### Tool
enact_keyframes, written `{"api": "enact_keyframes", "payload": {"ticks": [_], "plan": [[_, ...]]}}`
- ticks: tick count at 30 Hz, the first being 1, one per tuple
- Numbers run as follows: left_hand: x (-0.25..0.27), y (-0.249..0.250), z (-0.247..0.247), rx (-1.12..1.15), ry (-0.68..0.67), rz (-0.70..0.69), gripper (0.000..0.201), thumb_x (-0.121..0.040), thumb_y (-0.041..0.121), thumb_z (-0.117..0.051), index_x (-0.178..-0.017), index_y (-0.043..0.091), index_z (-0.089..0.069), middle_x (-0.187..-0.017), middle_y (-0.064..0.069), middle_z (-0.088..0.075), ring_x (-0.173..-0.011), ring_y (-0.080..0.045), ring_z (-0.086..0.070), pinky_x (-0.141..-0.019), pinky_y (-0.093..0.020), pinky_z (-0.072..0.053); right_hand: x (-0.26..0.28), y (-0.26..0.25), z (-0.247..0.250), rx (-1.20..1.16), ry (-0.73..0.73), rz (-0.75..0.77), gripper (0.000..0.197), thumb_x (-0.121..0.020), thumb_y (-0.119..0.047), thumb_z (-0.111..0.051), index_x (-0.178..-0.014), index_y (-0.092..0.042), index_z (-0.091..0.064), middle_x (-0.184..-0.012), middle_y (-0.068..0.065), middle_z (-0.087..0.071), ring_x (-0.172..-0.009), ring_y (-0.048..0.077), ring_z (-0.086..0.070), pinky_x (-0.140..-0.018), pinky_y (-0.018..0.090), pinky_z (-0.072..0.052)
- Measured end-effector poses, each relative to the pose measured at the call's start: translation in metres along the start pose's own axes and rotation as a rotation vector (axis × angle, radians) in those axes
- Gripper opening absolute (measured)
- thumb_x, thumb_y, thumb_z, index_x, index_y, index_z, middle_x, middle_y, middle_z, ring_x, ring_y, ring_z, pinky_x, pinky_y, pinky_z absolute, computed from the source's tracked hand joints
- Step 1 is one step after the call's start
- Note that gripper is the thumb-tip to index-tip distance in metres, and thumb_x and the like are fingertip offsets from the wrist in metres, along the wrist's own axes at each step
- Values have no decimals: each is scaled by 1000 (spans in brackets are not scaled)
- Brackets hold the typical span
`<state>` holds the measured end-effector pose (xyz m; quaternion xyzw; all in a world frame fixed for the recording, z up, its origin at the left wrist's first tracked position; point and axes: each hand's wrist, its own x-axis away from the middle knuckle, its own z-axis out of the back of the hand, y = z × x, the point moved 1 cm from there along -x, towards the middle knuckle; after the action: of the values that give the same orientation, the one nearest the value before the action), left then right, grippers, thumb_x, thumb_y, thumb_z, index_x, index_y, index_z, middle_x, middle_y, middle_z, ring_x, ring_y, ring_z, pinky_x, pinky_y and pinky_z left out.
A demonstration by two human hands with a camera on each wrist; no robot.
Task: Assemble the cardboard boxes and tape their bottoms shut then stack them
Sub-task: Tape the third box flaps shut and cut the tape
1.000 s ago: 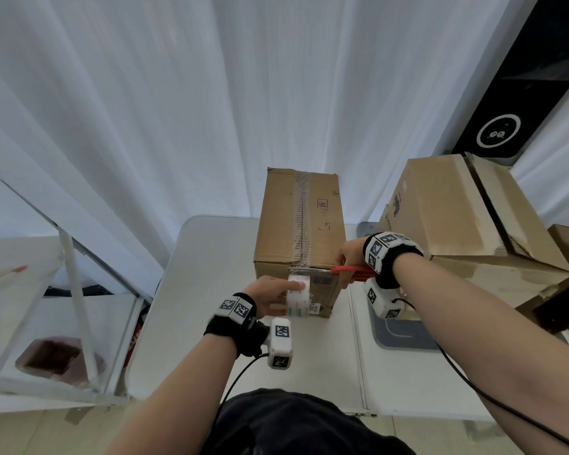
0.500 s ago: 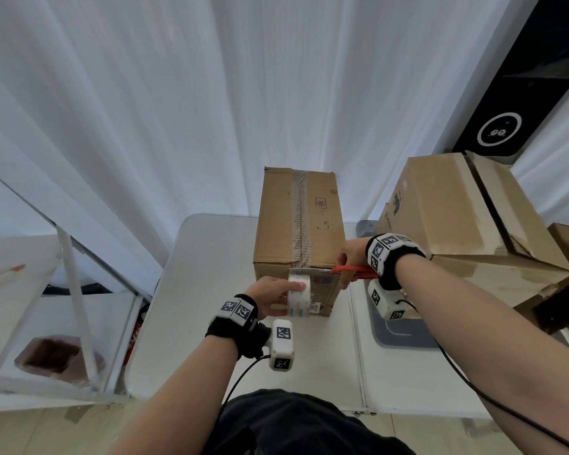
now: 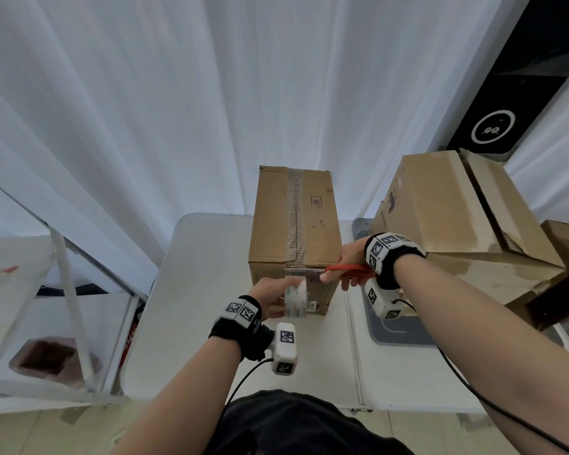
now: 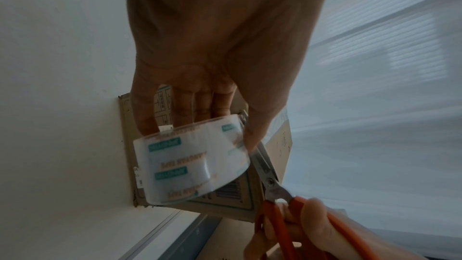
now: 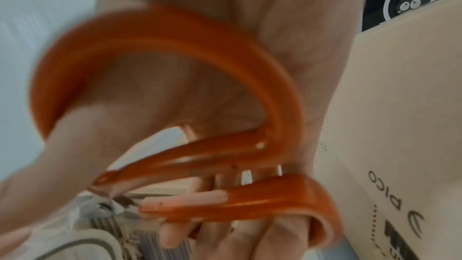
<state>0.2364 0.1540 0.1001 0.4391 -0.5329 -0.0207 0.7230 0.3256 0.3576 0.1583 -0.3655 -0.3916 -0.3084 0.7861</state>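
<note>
Left hand: the left hand (image 3: pixel 275 292) sits nearest the body, fingers and thumb curled round a roll of clear packing tape (image 3: pixel 295 298) held against the near face of the box.
Right hand: the right hand (image 3: pixel 350 262) has its fingers through the loops of orange-handled scissors (image 3: pixel 329 269), gripping them; the blades lie across the strip at the box's top near edge.
Box in work: the taped cardboard box (image 3: pixel 294 224) stands on the white folding table (image 3: pixel 194 290), its upward face carrying a tape strip down the centre seam.
Progress: by my reading, this box is assembled and its seam taped; cutting the strip free of the roll is the step in hand, with smoothing the tail and stacking left.
Other boxes: larger cardboard boxes (image 3: pixel 457 218) sit piled to the right, farther back; whether that is a finished stack I cannot tell.
Backdrop: a white curtain (image 3: pixel 211 93) hangs behind the table.
Left wrist view only: the tape roll's (image 4: pixel 190 161) teal printing, the scissor pivot and a barcode on the box's near face.
Right wrist view only: the handle loops (image 5: pixel 175 86) up close, and "PICO" printed on the neighbouring box (image 5: pixel 400 145).
</note>
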Motion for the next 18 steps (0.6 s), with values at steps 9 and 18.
{"api": "enact_keyframes", "payload": {"ticks": [9,18], "plan": [[6,4,-5,-16,-9,-1,31,-90,30,-70,-111,8,-64,-103,-10,-68,-93,-24,-65,-74,-34,-53,16,-7,1,-39,-108,16,88,-80,-70,-62,-132,-1,-56,-115,10,-72,-98,21,-71,-81,30,-59],[11,7,-9,-28,-14,-3,16,-91,26,-70,-97,11,-66,-91,-8,-68,-83,-20,-64,-68,-32,-52,20,7,-6,-58,-142,-1,83,-73,-77,-62,-128,-15,-58,-119,7,-72,-110,24,-68,-102,43,-52]]}}
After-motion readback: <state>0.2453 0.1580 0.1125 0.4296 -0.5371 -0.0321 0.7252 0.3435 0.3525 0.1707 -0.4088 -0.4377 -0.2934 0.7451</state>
